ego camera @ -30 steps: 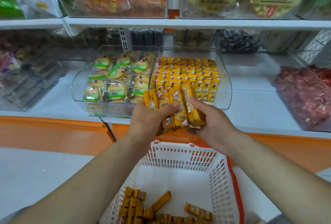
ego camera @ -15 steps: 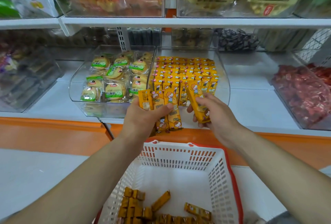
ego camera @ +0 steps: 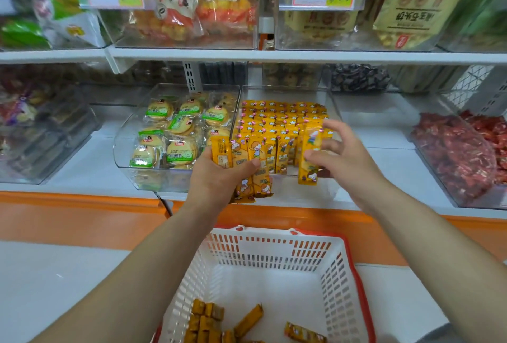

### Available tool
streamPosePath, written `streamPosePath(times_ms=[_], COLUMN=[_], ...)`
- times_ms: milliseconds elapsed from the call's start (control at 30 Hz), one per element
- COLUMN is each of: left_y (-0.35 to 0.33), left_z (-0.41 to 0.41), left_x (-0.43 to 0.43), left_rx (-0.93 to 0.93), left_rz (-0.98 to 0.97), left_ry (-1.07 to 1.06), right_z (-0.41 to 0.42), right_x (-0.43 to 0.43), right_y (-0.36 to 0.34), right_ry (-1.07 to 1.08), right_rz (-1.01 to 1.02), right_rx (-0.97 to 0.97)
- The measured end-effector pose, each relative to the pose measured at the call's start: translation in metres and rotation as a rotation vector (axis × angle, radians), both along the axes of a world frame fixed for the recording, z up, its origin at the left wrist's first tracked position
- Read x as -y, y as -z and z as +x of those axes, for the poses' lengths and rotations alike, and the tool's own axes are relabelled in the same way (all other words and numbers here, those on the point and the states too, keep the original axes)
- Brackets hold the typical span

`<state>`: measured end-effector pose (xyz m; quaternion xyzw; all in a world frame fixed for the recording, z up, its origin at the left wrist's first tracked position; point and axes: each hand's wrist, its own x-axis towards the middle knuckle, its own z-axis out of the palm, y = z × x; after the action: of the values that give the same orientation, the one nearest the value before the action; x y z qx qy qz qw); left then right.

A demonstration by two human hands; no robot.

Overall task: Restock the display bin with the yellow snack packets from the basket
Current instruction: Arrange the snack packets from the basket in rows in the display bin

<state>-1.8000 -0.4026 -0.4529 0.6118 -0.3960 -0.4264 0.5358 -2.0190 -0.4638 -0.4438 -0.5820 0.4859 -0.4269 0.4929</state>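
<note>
the white shelf [ego camera: 384,137] is seen first, and the clear display bin [ego camera: 337,112] is set on it. the basket [ego camera: 274,249] is kept below the display bin, nearer the person. a bin of round biscuits [ego camera: 123,156] is placed just left of the display bin, and a bin of red sweets [ego camera: 472,200] is placed well to its right. the left hand [ego camera: 219,178] is held at the front left corner of the display bin, and a bunch of yellow snack packets [ego camera: 248,159] is gripped in it. the right hand [ego camera: 351,161] is held over the front right of the display bin, and one packet [ego camera: 308,161] is pinched upright by the thumb and fingers (the fingers are a bit blurred). the display bin is already packed with many neat rows, so most of the work looks done. a small pile of loose packets [ego camera: 208,320] is still left in the basket, so a few more trips are likely needed.
</note>
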Motion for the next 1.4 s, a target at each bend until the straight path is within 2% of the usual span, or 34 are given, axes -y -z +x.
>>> streamPosePath(times_ms=[67,200,333,567,800,1000,1100,1167,1300,1400], left_y=[-0.002,-0.005,-0.004,0.004,0.01,0.013,0.013,0.014,0.014,0.014], left_z=[0.004,0.007,0.011,0.021,0.019,0.013,0.011,0.008,0.001,-0.006], left_x=[0.004,0.009,0.011,0.018,0.024,0.025,0.025,0.025,0.024,0.021], left_rx=[0.023,0.047,0.053,0.099,0.115,0.103,0.079,0.062,0.007,0.005], left_rz=[-0.002,0.006,-0.003,-0.003,0.018,0.049,0.051,0.05,0.055,0.025], left_ry=[-0.005,0.009,0.048,0.041,0.03,0.02,0.023,0.028,0.074,0.148], right_z=[-0.002,0.004,0.013,0.023,0.026,0.024,0.022,0.024,0.035,0.038], right_x=[0.017,0.052,0.074,0.102,0.111,0.099,0.081,0.061,0.021,0.01], right_y=[-0.005,-0.005,0.02,0.056,0.065,0.055,0.038,0.026,0.011,0.007], right_ry=[0.059,0.138,0.186,0.122,0.144,0.104,0.126,0.092,-0.21,-0.296], right_rz=[-0.055,-0.225,-0.298,-0.34,-0.19,-0.196,-0.294,-0.305,0.031,0.044], right_rx=[-0.078,-0.39,-0.536,-0.775,-0.626,-0.695,-0.7,-0.564,-0.174,-0.146])
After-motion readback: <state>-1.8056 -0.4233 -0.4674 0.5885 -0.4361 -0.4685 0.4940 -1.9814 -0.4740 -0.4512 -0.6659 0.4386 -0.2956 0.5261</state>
